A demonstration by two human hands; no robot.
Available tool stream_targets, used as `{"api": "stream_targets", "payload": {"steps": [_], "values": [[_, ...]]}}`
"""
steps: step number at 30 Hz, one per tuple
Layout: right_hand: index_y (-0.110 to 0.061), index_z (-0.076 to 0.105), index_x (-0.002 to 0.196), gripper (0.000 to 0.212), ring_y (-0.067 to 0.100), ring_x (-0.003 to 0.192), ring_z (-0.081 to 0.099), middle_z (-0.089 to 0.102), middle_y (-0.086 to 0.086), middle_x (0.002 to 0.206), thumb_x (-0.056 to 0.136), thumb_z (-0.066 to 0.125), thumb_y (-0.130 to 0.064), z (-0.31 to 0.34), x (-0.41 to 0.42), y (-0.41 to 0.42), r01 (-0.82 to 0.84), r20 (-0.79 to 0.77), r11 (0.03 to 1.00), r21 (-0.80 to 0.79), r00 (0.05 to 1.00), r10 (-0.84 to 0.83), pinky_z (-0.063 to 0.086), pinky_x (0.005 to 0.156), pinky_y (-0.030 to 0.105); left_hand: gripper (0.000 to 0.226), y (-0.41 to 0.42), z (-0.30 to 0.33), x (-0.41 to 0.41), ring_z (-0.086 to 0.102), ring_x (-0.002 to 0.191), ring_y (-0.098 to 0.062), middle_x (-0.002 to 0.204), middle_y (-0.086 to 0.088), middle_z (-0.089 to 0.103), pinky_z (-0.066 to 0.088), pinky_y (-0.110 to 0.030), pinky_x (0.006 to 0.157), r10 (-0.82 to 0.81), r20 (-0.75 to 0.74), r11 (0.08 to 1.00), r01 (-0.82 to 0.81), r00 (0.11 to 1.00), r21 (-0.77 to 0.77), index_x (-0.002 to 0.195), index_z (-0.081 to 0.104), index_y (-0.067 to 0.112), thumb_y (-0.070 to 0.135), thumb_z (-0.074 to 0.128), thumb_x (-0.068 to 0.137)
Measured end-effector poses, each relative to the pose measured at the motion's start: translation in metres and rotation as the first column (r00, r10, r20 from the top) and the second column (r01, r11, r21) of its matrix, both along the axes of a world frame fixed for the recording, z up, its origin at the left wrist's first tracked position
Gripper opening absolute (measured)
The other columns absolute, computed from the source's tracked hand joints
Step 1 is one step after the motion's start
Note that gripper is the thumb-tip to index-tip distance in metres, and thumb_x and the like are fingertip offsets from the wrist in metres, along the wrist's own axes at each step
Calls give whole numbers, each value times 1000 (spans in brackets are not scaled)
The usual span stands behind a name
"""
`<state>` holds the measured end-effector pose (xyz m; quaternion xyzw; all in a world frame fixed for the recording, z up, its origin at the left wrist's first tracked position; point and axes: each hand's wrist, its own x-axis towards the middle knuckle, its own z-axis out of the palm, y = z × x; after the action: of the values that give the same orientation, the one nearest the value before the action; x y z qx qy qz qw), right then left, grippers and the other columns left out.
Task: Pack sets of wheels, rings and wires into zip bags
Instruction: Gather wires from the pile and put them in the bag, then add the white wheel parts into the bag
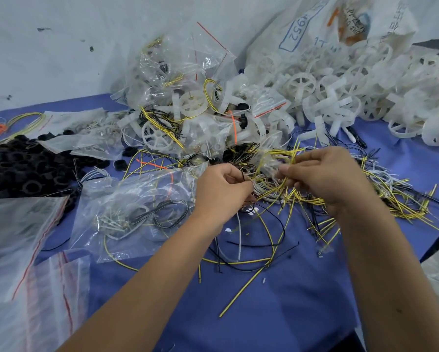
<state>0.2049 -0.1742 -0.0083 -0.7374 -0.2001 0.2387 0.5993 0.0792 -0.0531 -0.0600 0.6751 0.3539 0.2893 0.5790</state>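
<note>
Both hands work over a tangle of yellow, black and white wires (302, 196) on the blue table (289, 288). My left hand (219, 189) pinches a few thin wires, one of them black. My right hand (325, 179) grips a looped bundle of yellow wires (274, 158) just above the tangle. Loose white wheels (340, 92) are heaped at the back right. Black rings (22, 171) lie in a pile at the left. Filled zip bags (188, 97) are stacked at the back centre.
A clear bag holding wires (137, 214) lies left of my left hand. Empty zip bags with red strips (17, 250) cover the near left. A large white sack (327, 29) leans on the wall behind the wheels. Orange and yellow wire coils (7, 125) sit far left.
</note>
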Motion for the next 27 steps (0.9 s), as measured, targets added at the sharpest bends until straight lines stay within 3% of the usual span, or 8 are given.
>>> {"api": "stream_targets", "payload": {"steps": [3,6,10,12,16,19,21,27], "values": [[2,71,93,8,9,50,61,75,12,71,88,75,-3,21,7,-12,50,182,997,64,981,-61,52,50,17,8,1,-3,-1,75,62,-32,63,-9,70,64,-50,65,12,-55,999,-9,998,47,74,69,4,-3,71,77],[-13,74,76,17,8,48,58,74,9,72,91,70,-12,46,11,-20,155,409,963,222,882,-236,52,52,20,8,0,-5,-3,72,52,-23,53,1,66,60,-35,52,22,-96,999,-18,995,50,76,68,4,-3,71,78],[-13,76,80,16,11,50,60,74,3,71,90,66,-20,75,1,-11,156,461,851,502,784,-416,48,52,25,16,-7,-5,4,72,61,-24,61,-3,71,61,-39,60,-8,-147,985,33,989,169,70,69,18,6,76,76],[-7,77,83,18,11,50,59,74,3,68,91,66,-17,81,-7,2,92,457,827,555,797,-395,46,49,26,12,-14,-1,9,66,55,-10,63,1,71,51,-25,54,-69,-153,972,101,986,211,72,72,19,14,79,80],[-8,76,83,16,15,52,53,72,3,67,95,66,-11,71,-19,29,44,297,812,581,918,-262,39,47,26,15,-13,10,1,57,56,-3,60,9,63,40,-16,54,0,-152,865,77,988,496,71,67,20,22,73,85],[-12,76,89,16,12,54,54,71,1,66,98,64,-14,49,-25,46,69,109,849,524,983,-147,37,46,22,5,5,12,-23,61,76,-17,76,4,64,48,-33,68,134,-246,707,81,960,702,82,64,19,21,69,82],[-11,75,89,17,9,53,58,69,-1,63,100,62,-13,31,-31,59,56,13,874,482,997,-70,38,44,19,16,17,8,-39,57,90,-26,93,-2,60,47,-40,75,263,-315,603,99,912,791,92,60,17,22,70,81],[-5,66,94,11,8,50,53,68,3,66,101,59,-8,-3,-62,107,-138,-233,856,498,930,285,35,41,15,33,47,-8,-68,51,89,-22,105,-2,55,32,-33,71,418,-244,699,-138,875,702,102,51,18,25,77,82]]}}
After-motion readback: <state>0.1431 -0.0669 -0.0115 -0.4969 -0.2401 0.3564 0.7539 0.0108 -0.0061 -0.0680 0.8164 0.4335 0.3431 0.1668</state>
